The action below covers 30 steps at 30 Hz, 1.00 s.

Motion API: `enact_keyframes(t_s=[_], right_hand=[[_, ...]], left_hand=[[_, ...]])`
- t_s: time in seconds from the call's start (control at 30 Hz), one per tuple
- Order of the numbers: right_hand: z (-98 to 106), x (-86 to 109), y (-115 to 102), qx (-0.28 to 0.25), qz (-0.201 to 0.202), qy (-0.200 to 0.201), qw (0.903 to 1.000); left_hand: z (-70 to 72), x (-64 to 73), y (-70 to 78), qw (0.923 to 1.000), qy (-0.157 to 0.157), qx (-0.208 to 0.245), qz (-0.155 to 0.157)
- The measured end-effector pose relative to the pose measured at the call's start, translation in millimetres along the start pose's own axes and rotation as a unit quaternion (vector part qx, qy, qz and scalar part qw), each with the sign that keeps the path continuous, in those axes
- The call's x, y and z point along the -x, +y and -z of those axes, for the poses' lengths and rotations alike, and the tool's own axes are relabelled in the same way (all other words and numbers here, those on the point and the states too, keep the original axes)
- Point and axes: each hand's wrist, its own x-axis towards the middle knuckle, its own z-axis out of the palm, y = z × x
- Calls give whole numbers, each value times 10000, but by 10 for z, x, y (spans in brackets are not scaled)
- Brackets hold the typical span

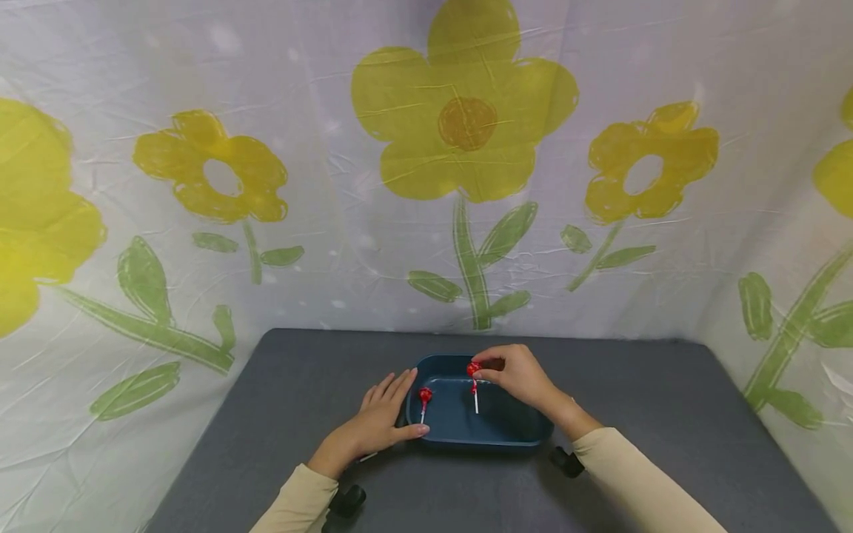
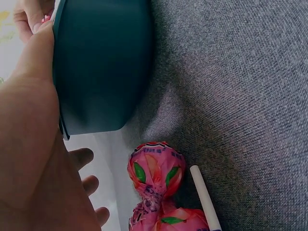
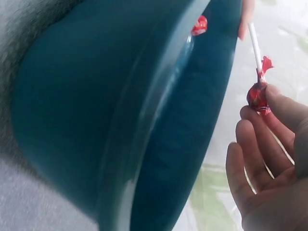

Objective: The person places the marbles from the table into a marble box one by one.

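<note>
My right hand (image 1: 523, 377) pinches a red-wrapped lollipop (image 1: 474, 369) by its candy end above the blue tray (image 1: 476, 444), the white stick hanging down. The right wrist view shows this lollipop (image 3: 258, 96) between thumb and fingertips, beyond the tray wall (image 3: 72, 96). My left hand (image 1: 376, 423) rests on the tray's left end, fingers extended along the side and thumb at the front rim. Another red lollipop (image 1: 425, 397) is inside the tray at the left. In the left wrist view, pink-wrapped lollipops (image 2: 156, 168) lie on the table beside the tray, below my left hand.
A dark grey table (image 1: 300, 370) carries the tray. Behind and around it hangs a white cloth (image 1: 320, 222) printed with yellow flowers. Black devices sit at the left wrist (image 1: 349, 501) and right wrist (image 1: 566, 462).
</note>
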Motion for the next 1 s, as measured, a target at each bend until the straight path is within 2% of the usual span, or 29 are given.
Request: enact_keyframes(t_s=[0.4,1.0], right_hand=[[-134,-76,-101,212,36,-118,9997],[-291,-162,-162,281,-40,-35,9996]], left_hand=[[3,-3,22,10000,4,12,62],[-13,-22,9,9999,34,-83,142]])
